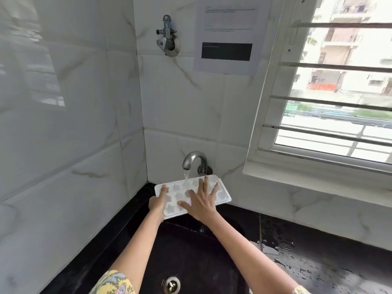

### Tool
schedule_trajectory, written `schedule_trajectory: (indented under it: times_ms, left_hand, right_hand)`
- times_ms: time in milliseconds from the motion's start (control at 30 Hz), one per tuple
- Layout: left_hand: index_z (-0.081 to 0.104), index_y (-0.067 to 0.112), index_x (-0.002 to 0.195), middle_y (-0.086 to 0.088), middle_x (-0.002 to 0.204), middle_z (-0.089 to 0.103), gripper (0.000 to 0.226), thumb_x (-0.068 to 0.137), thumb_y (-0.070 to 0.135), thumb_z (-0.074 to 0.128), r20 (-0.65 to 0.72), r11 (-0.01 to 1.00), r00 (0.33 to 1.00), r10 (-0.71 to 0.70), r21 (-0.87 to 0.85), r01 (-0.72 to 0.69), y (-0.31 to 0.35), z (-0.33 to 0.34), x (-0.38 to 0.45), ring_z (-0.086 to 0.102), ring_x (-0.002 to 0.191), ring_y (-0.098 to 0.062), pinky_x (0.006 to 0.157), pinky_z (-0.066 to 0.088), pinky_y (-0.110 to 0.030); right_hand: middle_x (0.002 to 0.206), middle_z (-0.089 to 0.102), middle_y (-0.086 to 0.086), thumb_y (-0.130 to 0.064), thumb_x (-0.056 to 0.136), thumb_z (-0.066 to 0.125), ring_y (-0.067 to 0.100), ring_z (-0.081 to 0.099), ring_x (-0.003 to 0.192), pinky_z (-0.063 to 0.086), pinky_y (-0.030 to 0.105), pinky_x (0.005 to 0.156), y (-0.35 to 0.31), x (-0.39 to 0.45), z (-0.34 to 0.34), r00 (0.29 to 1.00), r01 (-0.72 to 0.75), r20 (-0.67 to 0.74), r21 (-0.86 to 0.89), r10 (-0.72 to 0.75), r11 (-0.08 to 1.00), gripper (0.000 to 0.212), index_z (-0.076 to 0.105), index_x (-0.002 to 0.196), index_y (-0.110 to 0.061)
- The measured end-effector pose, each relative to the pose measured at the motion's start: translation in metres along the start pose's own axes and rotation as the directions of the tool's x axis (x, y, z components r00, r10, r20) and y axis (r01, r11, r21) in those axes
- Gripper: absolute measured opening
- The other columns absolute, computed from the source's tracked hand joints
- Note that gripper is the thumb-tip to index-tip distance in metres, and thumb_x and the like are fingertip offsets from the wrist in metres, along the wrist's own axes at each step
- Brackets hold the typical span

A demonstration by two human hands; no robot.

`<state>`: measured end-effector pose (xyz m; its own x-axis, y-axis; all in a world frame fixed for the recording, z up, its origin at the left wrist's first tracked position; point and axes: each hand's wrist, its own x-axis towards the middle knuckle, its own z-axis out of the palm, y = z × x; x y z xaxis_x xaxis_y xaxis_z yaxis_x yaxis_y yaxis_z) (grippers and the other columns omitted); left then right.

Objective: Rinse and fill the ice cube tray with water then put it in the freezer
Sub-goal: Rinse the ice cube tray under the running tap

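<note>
A white ice cube tray (222, 195) with shaped cells is held level over the black sink (191, 251), under the metal tap (194, 160). Water runs from the spout into the tray's far cells. My left hand (158, 201) grips the tray's left edge, thumb on top. My right hand (201, 203) lies flat on the tray's top with its fingers spread, touching the cells.
The sink drain (171, 284) lies below near the frame's bottom. A wet black counter (318, 251) stretches to the right. Marble-look tiles form the corner walls. A second valve (168, 37) and a paper notice (229, 35) hang above. A barred window (339, 92) is at right.
</note>
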<state>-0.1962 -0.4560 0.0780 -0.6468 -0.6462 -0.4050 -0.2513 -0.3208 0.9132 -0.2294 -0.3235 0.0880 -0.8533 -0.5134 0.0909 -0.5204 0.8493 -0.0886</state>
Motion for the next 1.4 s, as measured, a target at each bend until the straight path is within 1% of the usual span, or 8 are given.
schedule_trajectory:
  times_ms: [333, 467, 533, 633, 767, 867, 1267, 1400]
  left_hand:
    - [0.057, 0.000, 0.123, -0.015, 0.129, 0.058, 0.056, 0.093, 0.047, 0.051, 0.014, 1.000, 1.000, -0.019, -0.015, 0.019, 0.001, 0.000, 0.002, 0.056, 0.118, -0.033, 0.090, 0.044, -0.035]
    - [0.057, 0.001, 0.123, -0.014, 0.125, 0.060, 0.055, 0.094, 0.046, 0.048, 0.037, 1.000, 0.999, -0.009, -0.013, 0.009, 0.006, -0.002, 0.005, 0.057, 0.112, -0.030, 0.094, 0.044, -0.037]
    - [0.060, 0.003, 0.120, -0.009, 0.115, 0.061, 0.051, 0.095, 0.046, 0.048, 0.093, 1.000, 0.996, 0.008, -0.012, -0.007, 0.012, 0.003, 0.002, 0.058, 0.104, -0.028, 0.085, 0.045, -0.033]
    - [0.059, 0.004, 0.120, -0.005, 0.113, 0.062, 0.057, 0.092, 0.052, 0.048, 0.129, 1.000, 0.992, -0.009, 0.025, 0.005, 0.017, 0.017, 0.001, 0.060, 0.102, -0.027, 0.081, 0.044, -0.030]
    - [0.062, 0.005, 0.116, -0.008, 0.114, 0.063, 0.050, 0.093, 0.048, 0.049, 0.147, 0.999, 0.989, -0.017, 0.045, 0.011, 0.017, 0.026, -0.004, 0.060, 0.109, -0.029, 0.087, 0.045, -0.033]
    - [0.058, 0.000, 0.122, -0.016, 0.124, 0.061, 0.062, 0.091, 0.053, 0.048, 0.129, 0.996, 0.991, -0.017, 0.084, 0.006, 0.012, 0.025, -0.007, 0.059, 0.112, -0.033, 0.084, 0.045, -0.034]
    - [0.046, -0.004, 0.133, -0.019, 0.135, 0.051, 0.062, 0.095, 0.046, 0.043, 0.118, 0.990, 0.993, -0.011, 0.142, -0.006, 0.005, 0.018, -0.001, 0.052, 0.120, -0.034, 0.090, 0.041, -0.037]
    - [0.047, -0.002, 0.133, -0.020, 0.124, 0.057, 0.061, 0.096, 0.046, 0.041, 0.133, 0.990, 0.991, -0.026, 0.141, 0.007, 0.007, 0.022, -0.002, 0.055, 0.112, -0.033, 0.085, 0.041, -0.035]
  right_hand:
    - [0.152, 0.007, 0.020, -0.077, 0.072, 0.018, 0.039, -0.018, 0.141, -0.009, 0.066, 0.105, -0.010, 0.000, -0.002, 1.000, 0.002, -0.017, 0.074, -0.001, 0.997, 0.085, 0.046, 0.130, -0.020]
    - [0.134, 0.046, 0.014, -0.066, 0.081, 0.022, 0.037, 0.024, 0.139, 0.007, 0.068, 0.108, -0.007, -0.001, -0.002, 0.958, 0.086, -0.279, 0.039, -0.072, 0.996, 0.073, 0.050, 0.124, -0.014]
    - [0.122, 0.057, 0.007, -0.046, 0.090, 0.028, 0.028, 0.036, 0.133, -0.006, 0.061, 0.111, -0.013, -0.005, -0.003, 0.941, 0.192, -0.301, 0.085, -0.158, 0.978, 0.053, 0.040, 0.130, -0.012]
    - [0.120, 0.058, 0.005, -0.038, 0.084, 0.010, 0.025, 0.032, 0.132, -0.019, 0.057, 0.106, -0.018, -0.009, 0.002, 0.948, 0.175, -0.286, 0.112, -0.137, 0.978, 0.062, 0.023, 0.139, -0.012]
    - [0.115, 0.064, 0.001, -0.033, 0.088, 0.022, 0.023, 0.038, 0.128, -0.024, 0.055, 0.105, -0.004, -0.012, -0.002, 0.946, 0.192, -0.293, 0.159, -0.140, 0.968, 0.058, 0.018, 0.142, -0.012]
    - [0.105, 0.068, 0.002, -0.032, 0.088, 0.020, 0.028, 0.045, 0.123, -0.021, 0.060, 0.105, 0.000, -0.009, 0.000, 0.948, 0.158, -0.280, 0.001, -0.152, 0.987, 0.057, 0.014, 0.141, -0.012]
    - [0.100, 0.071, 0.002, -0.043, 0.093, 0.029, 0.025, 0.045, 0.121, -0.017, 0.056, 0.108, -0.001, 0.000, 0.002, 0.952, 0.229, -0.240, 0.142, -0.191, 0.963, 0.062, 0.006, 0.144, -0.015]
    - [0.101, 0.070, 0.005, -0.057, 0.084, 0.005, 0.026, 0.039, 0.125, -0.015, 0.060, 0.109, -0.005, 0.000, 0.002, 0.957, 0.154, -0.247, -0.002, -0.150, 0.988, 0.075, 0.005, 0.146, -0.015]
